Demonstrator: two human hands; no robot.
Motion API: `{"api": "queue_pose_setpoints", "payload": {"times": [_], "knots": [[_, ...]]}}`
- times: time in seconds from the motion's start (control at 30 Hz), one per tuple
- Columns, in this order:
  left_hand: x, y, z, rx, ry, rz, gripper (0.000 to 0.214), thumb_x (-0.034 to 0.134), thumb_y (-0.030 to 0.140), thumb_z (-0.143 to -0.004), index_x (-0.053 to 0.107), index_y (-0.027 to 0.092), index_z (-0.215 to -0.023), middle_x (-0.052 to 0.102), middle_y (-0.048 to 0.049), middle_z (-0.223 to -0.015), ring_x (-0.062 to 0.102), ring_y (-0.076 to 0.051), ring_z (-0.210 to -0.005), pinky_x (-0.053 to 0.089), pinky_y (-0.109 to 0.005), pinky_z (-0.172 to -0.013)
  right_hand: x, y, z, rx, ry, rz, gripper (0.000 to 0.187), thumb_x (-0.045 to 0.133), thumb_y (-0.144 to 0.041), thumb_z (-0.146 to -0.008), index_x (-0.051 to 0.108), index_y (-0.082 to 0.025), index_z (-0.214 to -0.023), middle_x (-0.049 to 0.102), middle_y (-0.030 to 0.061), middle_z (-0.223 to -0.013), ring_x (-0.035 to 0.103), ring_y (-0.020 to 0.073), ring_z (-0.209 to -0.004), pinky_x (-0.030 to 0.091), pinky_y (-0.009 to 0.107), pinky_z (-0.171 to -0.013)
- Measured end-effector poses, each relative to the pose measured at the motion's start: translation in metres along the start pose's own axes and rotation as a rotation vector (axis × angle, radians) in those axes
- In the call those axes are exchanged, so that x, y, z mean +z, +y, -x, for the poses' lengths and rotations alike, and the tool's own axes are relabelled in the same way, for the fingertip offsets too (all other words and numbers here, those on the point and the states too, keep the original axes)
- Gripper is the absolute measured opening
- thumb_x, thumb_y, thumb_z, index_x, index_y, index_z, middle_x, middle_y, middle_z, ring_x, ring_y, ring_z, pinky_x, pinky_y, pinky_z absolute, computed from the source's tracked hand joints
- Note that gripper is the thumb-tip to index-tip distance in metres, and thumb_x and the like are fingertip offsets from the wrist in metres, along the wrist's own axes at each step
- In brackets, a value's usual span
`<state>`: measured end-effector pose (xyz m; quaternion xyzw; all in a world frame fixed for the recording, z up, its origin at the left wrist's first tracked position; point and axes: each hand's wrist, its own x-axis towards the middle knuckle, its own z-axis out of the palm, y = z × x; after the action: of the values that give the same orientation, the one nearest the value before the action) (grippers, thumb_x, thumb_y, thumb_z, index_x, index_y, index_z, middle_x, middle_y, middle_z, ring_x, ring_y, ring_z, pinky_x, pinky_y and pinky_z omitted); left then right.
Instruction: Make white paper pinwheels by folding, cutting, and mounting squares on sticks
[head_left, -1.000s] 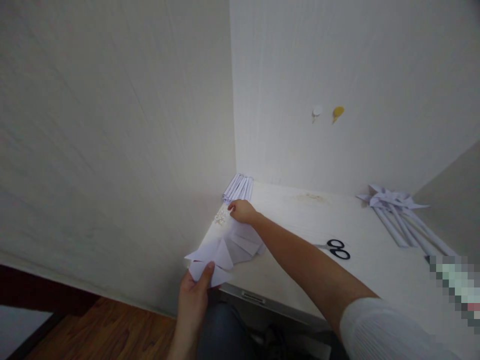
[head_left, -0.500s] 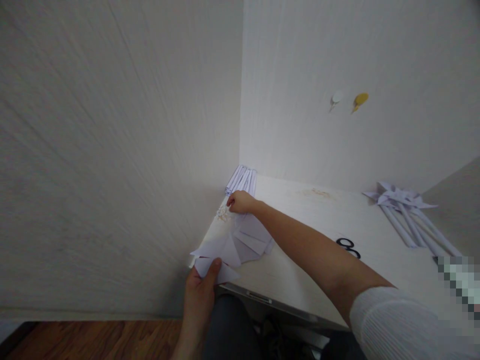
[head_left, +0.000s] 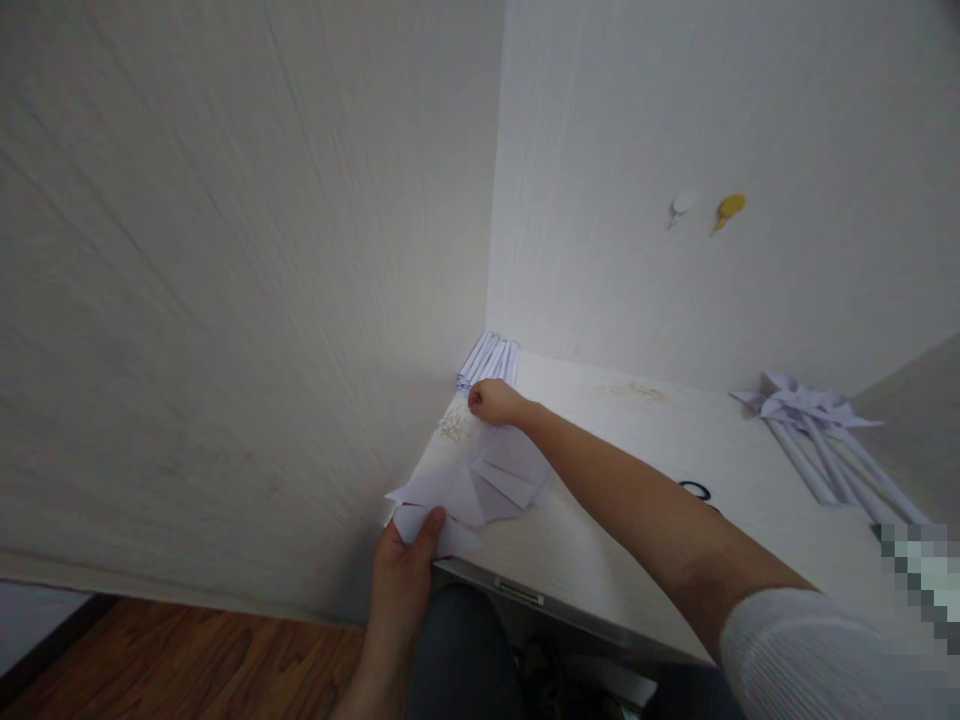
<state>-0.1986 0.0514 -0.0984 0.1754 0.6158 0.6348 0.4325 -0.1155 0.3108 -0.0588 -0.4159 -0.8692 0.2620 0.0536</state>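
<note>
Near the desk's front left edge, my left hand is closed on a white paper piece with cut, pointed corners, thumb on top. Beside it, more cut white paper pieces lie overlapping on the desk. My right hand reaches across them, its fingers curled in a pinch; whatever it may hold is too small to make out. Just left of that hand is a scatter of tiny pale bits. Behind it, a bundle of rolled white paper tubes rests in the corner.
Black-handled scissors lie partly behind my right forearm. Several white paper pinwheels on rolled paper sticks are at the right. Walls rise at the left and back of the desk. A white hook and a yellow hook are on the back wall.
My right hand has drawn slightly right, away from the tiny bits, and its fingers are more tightly curled. My left hand still holds the paper. The view has tilted a little.
</note>
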Motion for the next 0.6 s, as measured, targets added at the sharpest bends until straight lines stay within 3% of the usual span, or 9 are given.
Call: {"api": "queue_pose_setpoints", "payload": {"times": [0.2, 0.3, 0.4, 0.6], "knots": [[0.009, 0.018, 0.009, 0.06, -0.006, 0.002, 0.04, 0.082, 0.042, -0.069, 0.075, 0.014, -0.096, 0.078, -0.0056, -0.079, 0.071, -0.02, -0.064, 0.057, -0.029, -0.059, -0.007, 0.006, 0.055, 0.009, 0.132, -0.289, 0.027, 0.063, -0.033, -0.098, 0.064, -0.015, -0.119, 0.068, 0.0077, -0.114, 0.069, 0.0206, -0.094, 0.059, 0.04, -0.081], [0.02, 0.024, 0.017, 0.106, -0.057, 0.016, 0.042, 0.083, 0.042, -0.067, 0.075, 0.012, -0.096, 0.079, -0.0064, -0.082, 0.071, -0.02, -0.068, 0.058, -0.03, -0.064, -0.005, 0.01, 0.102, 0.009, 0.182, -0.474, 0.013, 0.058, -0.018, -0.097, 0.068, -0.014, -0.104, 0.07, 0.0035, -0.09, 0.067, 0.014, -0.073, 0.057, 0.03, -0.069], [0.035, 0.027, 0.029, 0.152, -0.088, 0.008, 0.044, 0.084, 0.042, -0.065, 0.076, 0.012, -0.097, 0.079, -0.0065, -0.084, 0.07, -0.02, -0.069, 0.057, -0.029, -0.062, -0.007, 0.008, 0.152, 0.003, 0.238, -0.648, 0.017, 0.055, -0.01, -0.088, 0.069, -0.014, -0.095, 0.069, 0.0021, -0.079, 0.064, 0.0112, -0.063, 0.053, 0.024, -0.06], [0.057, 0.023, 0.081, 0.223, -0.162, 0.012, 0.045, 0.084, 0.043, -0.067, 0.076, 0.014, -0.099, 0.08, -0.008, -0.093, 0.073, -0.022, -0.078, 0.058, -0.031, -0.068, -0.02, -0.007, 0.256, -0.053, 0.38, -0.885, 0.019, 0.059, -0.029, -0.08, 0.072, -0.017, -0.089, 0.07, 0.0024, -0.077, 0.064, 0.0133, -0.065, 0.053, 0.027, -0.062]]}}
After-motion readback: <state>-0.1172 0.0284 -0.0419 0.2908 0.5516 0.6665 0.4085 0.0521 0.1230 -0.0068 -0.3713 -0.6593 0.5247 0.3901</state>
